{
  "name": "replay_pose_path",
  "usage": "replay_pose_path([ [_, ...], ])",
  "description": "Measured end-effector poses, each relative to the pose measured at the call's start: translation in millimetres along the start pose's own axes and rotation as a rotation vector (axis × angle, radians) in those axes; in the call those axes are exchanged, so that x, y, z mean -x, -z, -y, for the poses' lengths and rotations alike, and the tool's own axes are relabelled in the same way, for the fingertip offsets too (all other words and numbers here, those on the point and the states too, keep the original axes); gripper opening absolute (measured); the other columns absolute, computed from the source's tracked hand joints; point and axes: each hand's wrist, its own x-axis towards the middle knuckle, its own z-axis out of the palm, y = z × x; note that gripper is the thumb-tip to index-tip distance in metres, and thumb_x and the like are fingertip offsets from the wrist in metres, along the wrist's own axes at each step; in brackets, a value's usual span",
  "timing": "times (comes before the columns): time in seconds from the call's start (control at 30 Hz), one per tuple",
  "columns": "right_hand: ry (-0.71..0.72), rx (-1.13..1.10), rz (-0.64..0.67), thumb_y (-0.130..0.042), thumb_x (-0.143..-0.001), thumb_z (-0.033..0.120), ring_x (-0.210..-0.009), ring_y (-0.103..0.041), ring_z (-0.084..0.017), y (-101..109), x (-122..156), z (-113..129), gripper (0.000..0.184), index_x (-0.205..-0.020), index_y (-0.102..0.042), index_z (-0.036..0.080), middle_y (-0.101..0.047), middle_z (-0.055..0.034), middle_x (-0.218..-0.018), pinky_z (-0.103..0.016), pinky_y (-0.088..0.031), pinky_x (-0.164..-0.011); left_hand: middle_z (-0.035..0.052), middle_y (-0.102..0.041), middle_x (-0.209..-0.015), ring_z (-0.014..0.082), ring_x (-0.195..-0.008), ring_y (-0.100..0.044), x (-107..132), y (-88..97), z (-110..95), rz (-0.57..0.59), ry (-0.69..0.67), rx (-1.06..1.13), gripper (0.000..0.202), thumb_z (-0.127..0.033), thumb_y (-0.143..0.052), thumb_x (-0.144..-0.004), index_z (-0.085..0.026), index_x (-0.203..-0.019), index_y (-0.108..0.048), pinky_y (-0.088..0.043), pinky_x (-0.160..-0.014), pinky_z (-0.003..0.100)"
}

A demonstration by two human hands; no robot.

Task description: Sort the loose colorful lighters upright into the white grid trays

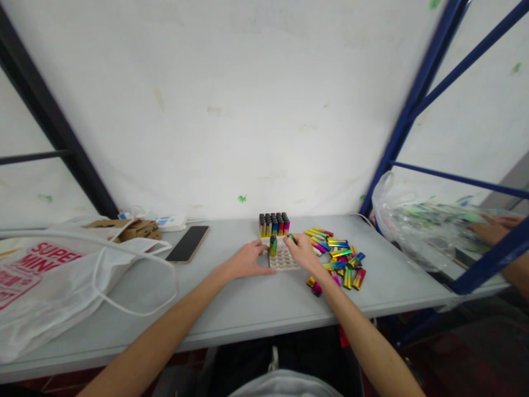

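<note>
A pale tray (284,260) with rows of round holes lies on the table in front of me. One shiny green-gold lighter (273,246) stands upright at its left side. My left hand (248,259) rests against the tray's left edge, thumb and fingers spread around that corner. Over the tray, my right hand (303,252) pinches a lighter (292,238), mostly hidden by the fingers. Behind it, a block of upright lighters (274,225) with dark tops stands in close rows. To the right, a loose pile of metallic, many-coloured lighters (341,253) lies on the table.
A phone (189,244) lies left of the tray. Farther left are a white plastic bag (61,281), a cardboard box (140,229) and a white cable (136,314). Blue rack posts (407,118) and clear plastic bags (417,231) stand right; another person's hand (490,229) shows beyond.
</note>
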Motion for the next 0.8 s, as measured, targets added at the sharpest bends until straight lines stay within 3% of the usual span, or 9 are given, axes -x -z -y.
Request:
replay_pose_path([
  [0.2,0.046,0.011,-0.016,-0.044,-0.092,0.058,-0.058,-0.032,-0.012,-1.9,1.2,0.0,0.049,-0.059,-0.036,0.022,-0.034,0.0036,-0.056,-0.028,-0.02,-0.056,0.0066,-0.064,-0.098,0.0254,-0.085,-0.064,-1.0,0.0,2.3,0.013,-0.02,-0.017,0.058,-0.064,-0.078,-0.078,-0.017,-0.111,-0.07,-0.053,-0.079,0.035],
  [0.47,0.092,0.108,0.028,-0.044,-0.094,0.042,-0.059,-0.038,-0.012,-5.8,1.7,-2.5,0.039,-0.061,-0.041,0.021,-0.043,0.0032,-0.057,-0.027,-0.022,-0.057,0.007,-0.063,-0.097,0.0258,-0.086,-0.063,-1.9,1.3,2.3,0.037,0.005,-0.011,0.056,-0.063,-0.078,-0.078,-0.016,-0.107,-0.07,-0.051,-0.079,0.034],
  [0.57,0.109,0.149,0.008,-0.044,-0.101,0.05,-0.061,-0.042,-0.013,-5.5,2.2,-0.7,0.043,-0.07,-0.048,0.02,-0.049,0.0033,-0.062,-0.026,-0.026,-0.06,0.0069,-0.063,-0.097,0.0256,-0.085,-0.062,-1.3,1.0,3.3,0.036,0.005,0.002,0.056,-0.063,-0.079,-0.077,-0.017,-0.107,-0.07,-0.051,-0.079,0.034],
  [0.63,0.128,0.18,0.063,-0.044,-0.103,0.053,-0.063,-0.047,-0.014,-3.5,2.4,1.8,0.042,-0.079,-0.054,0.02,-0.053,0.0034,-0.065,-0.026,-0.029,-0.062,0.007,-0.063,-0.098,0.0254,-0.085,-0.062,-1.0,0.7,4.1,0.037,0.008,0.005,0.057,-0.064,-0.079,-0.077,-0.017,-0.109,-0.07,-0.051,-0.079,0.035],
  [0.8,0.233,0.293,0.243,-0.043,-0.109,0.04,-0.078,-0.059,-0.018,11.1,4.7,17.2,0.027,-0.106,-0.059,0.019,-0.065,-0.0018,-0.084,-0.026,-0.036,-0.071,0.0079,-0.064,-0.099,0.0254,-0.085,-0.063,-1.5,0.2,5.1,0.046,0.019,0.007,0.061,-0.065,-0.078,-0.078,-0.016,-0.113,-0.07,-0.051,-0.08,0.035],
])
